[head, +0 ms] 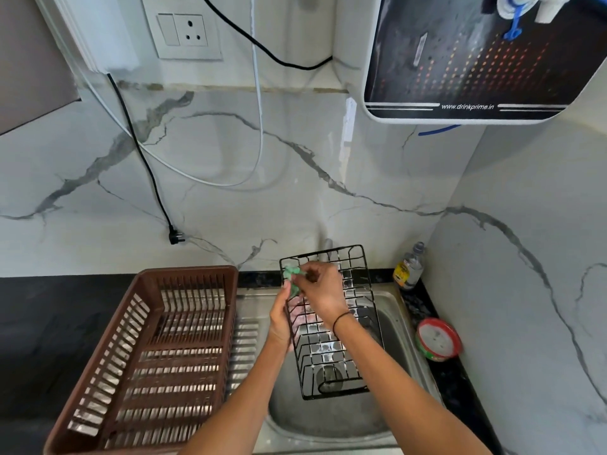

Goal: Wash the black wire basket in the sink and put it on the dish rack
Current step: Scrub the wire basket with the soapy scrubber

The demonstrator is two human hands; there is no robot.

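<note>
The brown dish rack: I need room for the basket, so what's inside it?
Nothing shows inside the brown dish rack; only its slatted floor. Its near right corner is hidden by the left arm.

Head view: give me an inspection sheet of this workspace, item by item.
Surface: black countertop with steel sink.
Job's things: black wire basket stands tilted over the sink; brown dish rack left of it, nothing in it.
Clutter: bottle and red-rimmed round tub right of the sink.
Hands: left hand grips the basket's left edge; right hand pinches a green scrubber against its top.
Cables: black cable, its plug hanging loose; white cable.
Surroundings: marble wall, socket, water purifier.
</note>
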